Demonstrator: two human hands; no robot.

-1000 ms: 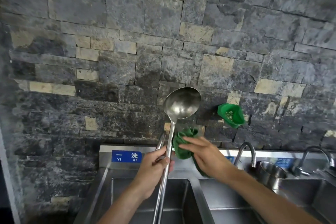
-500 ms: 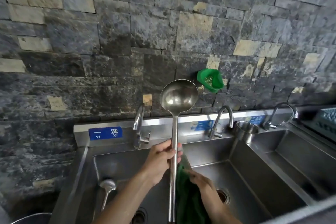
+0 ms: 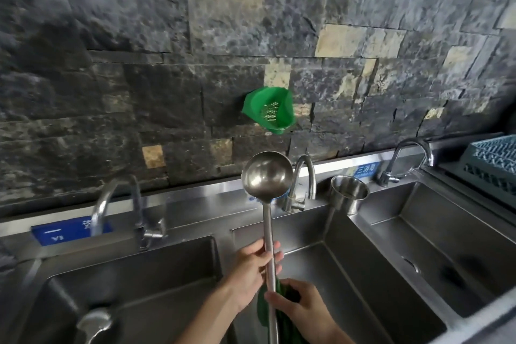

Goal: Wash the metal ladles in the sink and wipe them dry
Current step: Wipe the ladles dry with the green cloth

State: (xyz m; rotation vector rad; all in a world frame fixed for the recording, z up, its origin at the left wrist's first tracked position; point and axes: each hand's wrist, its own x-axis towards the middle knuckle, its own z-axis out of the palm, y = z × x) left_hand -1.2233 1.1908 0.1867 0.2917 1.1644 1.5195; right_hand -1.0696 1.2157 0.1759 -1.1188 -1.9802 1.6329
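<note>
- Head view: a dark stone wall [image 3: 195, 50] is seen filling the upper half of the scene, built of rough grey blocks with a few tan ones.
- A stainless steel sink unit [image 3: 195, 212] is set below the wall, divided into three basins side by side, with a curved tap behind each basin.
- A blue-grey dish rack [image 3: 494, 165] is placed at the far right, beside the right basin.
- A long metal ladle [image 3: 267, 176] is held upright over the divider between the left and middle basins, its bowl facing the camera, level with the middle tap [image 3: 303, 181].
- The ladle's handle is gripped by the left hand [image 3: 251, 268], fingers curled round it about midway.
- Just below, a green cloth [image 3: 265, 313] is pinched against the handle by the right hand [image 3: 298, 307].
- A green plastic strainer [image 3: 269, 110] is fixed to the wall above the ladle.
- A steel cup [image 3: 349, 195] is set on the divider between the middle and right basins.
- A second ladle [image 3: 93, 322] is seen in the left basin, only its bowl in view.
- A blue label [image 3: 67, 232] is fixed on the back panel behind the left tap.
</note>
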